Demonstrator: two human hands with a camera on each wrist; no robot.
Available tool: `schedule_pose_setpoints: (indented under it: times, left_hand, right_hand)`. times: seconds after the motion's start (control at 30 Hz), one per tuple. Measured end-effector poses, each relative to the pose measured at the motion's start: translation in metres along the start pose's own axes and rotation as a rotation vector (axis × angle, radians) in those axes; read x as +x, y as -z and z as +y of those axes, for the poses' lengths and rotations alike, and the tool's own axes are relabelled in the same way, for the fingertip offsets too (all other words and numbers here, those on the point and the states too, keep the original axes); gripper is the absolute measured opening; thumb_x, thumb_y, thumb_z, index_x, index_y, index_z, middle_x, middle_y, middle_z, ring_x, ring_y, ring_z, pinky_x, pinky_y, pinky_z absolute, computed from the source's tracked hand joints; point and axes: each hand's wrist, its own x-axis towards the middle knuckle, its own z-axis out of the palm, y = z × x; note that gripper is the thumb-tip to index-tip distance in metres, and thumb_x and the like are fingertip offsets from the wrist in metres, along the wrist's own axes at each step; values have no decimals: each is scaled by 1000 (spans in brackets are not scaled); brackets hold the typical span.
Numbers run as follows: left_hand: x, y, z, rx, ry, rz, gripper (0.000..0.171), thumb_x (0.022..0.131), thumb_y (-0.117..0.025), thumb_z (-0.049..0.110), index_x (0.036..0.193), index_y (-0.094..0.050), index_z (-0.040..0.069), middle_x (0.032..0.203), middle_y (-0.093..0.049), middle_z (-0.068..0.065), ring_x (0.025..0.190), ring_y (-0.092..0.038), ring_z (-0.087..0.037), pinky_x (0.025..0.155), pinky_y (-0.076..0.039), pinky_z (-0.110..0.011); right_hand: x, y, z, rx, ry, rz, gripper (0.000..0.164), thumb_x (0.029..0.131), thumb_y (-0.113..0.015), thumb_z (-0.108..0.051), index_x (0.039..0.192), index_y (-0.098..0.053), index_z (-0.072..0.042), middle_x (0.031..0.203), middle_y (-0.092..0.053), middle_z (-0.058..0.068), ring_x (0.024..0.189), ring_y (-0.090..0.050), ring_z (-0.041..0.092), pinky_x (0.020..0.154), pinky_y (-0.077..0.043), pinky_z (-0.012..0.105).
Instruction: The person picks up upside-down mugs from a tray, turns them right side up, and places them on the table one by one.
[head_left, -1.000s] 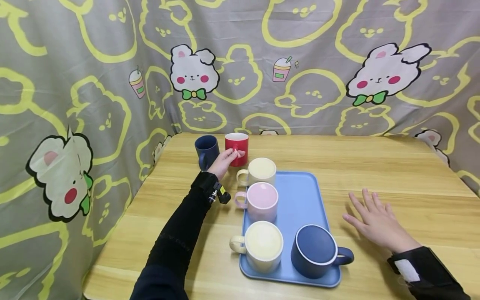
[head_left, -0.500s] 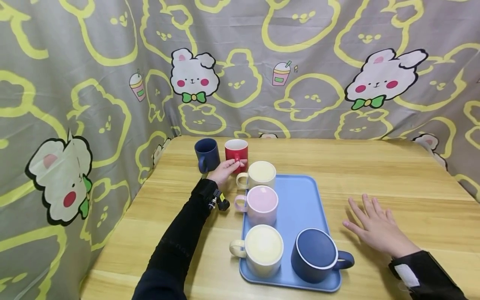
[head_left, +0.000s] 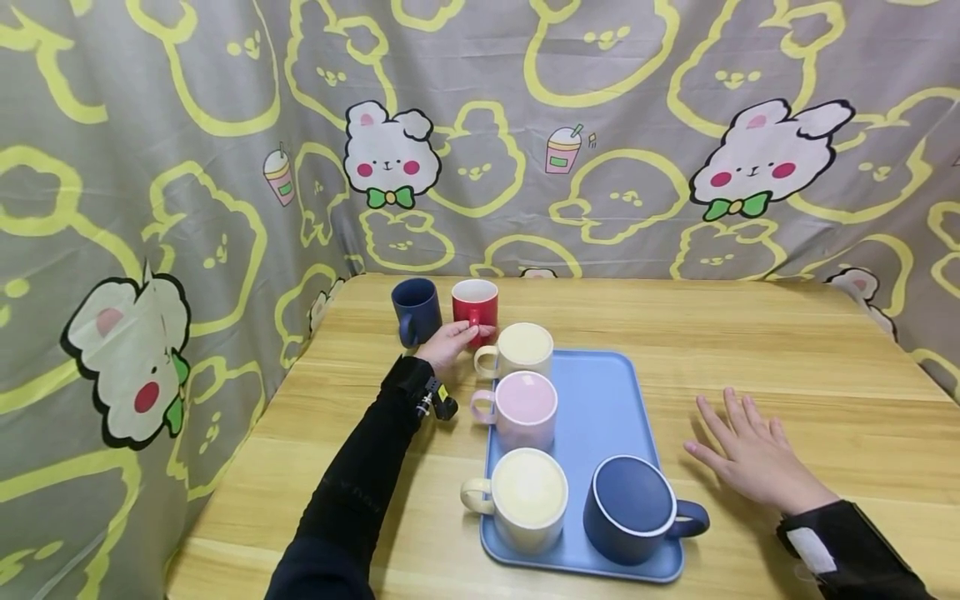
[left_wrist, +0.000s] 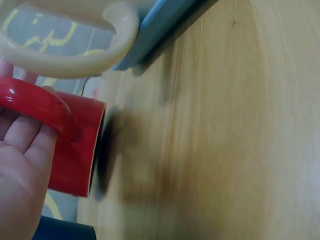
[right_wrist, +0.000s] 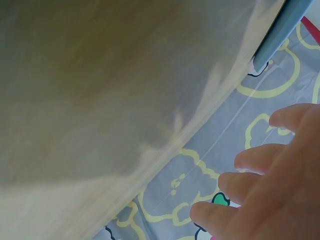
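gripping: left hand (head_left: pixel 448 343), round handle (left_wrist: pixel 37 102) of glossy red cylindrical mug (head_left: pixel 463 312)
spread: right hand (head_left: pixel 753 456), holding nothing
hazard: swinging rightward could bump nearby pale-yellow round mug (head_left: pixel 525 346)

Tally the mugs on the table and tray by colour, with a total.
Dark blue mugs: 2
Cream mugs: 2
Pink mug: 1
Red mug: 1
Total: 6

Tray (head_left: pixel 596 392), navy mug (head_left: pixel 422 308) on wooden table (head_left: pixel 765 342)
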Motion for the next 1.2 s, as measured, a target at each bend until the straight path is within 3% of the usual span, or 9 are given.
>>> schedule_pose_setpoints:
  times: [0.23, 0.47, 0.73, 0.77, 0.83, 0.9, 1.0, 1.07, 1.2]
  left_hand:
    - [-2, 0, -4, 8, 68, -12, 37, 106, -36, 10, 128, -51, -17, 134, -52, -27, 133, -41, -33, 113, -27, -39]
    - [5, 2, -7, -4, 81, 0, 35, 106, -37, 10, 119, -53, -18, 130, -55, -28, 126, -47, -32, 110, -30, -40]
    - [6, 5, -11, -19, 94, -37, 37, 106, -36, 10, 124, -52, -18, 133, -52, -29, 126, -46, -34, 111, -29, -44]
    - [5, 6, -13, -22, 85, -36, 36, 105, -39, 12, 123, -54, -15, 132, -55, -26, 125, -48, -32, 110, -30, -43]
    - [19, 16, -42, -49, 26, -40, 34, 103, -49, 21, 119, -64, -5, 124, -64, -17, 117, -56, -24, 104, -39, -36]
    - [22, 19, -48, -3, 47, 0, 32, 100, -55, 24, 118, -67, 1, 118, -67, -12, 112, -59, -20, 99, -43, -34]
    - [18, 16, -36, 135, 134, 82, 40, 101, -53, 28, 128, -61, -1, 126, -63, -15, 120, -55, -23, 101, -42, -35]
    - [-5, 6, 4, 267, 226, 108, 46, 104, -45, 23, 137, -47, -9, 140, -49, -23, 133, -42, -32, 109, -33, -43]
    - [-44, 5, 40, 558, 170, 28, 53, 105, -38, 22, 144, -31, -13, 149, -32, -31, 139, -28, -41, 114, -24, -47]
  right_hand:
    - [-1, 0, 1, 15, 2, 13, 81, 100, -44, -51, 153, -13, 1, 150, 2, 41, 137, 8, 57, 100, 5, 76]
    - [-2, 0, 1, 8, -1, 15, 81, 100, -44, -50, 153, -13, 2, 150, 3, 41, 137, 8, 57, 100, 4, 76]
    - [-2, -1, 2, 19, -2, 7, 82, 100, -44, -52, 154, -11, -1, 150, 3, 41, 136, 8, 58, 99, 5, 76]
    - [-2, -2, 2, 21, 0, 8, 82, 100, -44, -52, 154, -12, 0, 150, 3, 41, 136, 7, 58, 99, 5, 76]
    - [-2, -3, 2, 19, 0, 6, 82, 100, -44, -52, 154, -12, 0, 150, 2, 41, 136, 7, 58, 99, 4, 77]
    - [-2, -4, 2, 16, -1, 3, 81, 100, -44, -52, 153, -14, 1, 150, 1, 42, 136, 6, 58, 99, 3, 77]
    - [-2, -5, 1, 10, 2, 1, 81, 100, -44, -51, 153, -15, 3, 149, 0, 42, 136, 5, 59, 99, 3, 77]
    - [-2, -4, 2, 2, 7, 5, 80, 100, -44, -50, 152, -15, 4, 149, 0, 43, 136, 4, 60, 99, 2, 77]
    - [-3, -1, 1, 4, 8, 10, 80, 101, -43, -49, 153, -13, 3, 148, 2, 43, 135, 4, 61, 98, 2, 78]
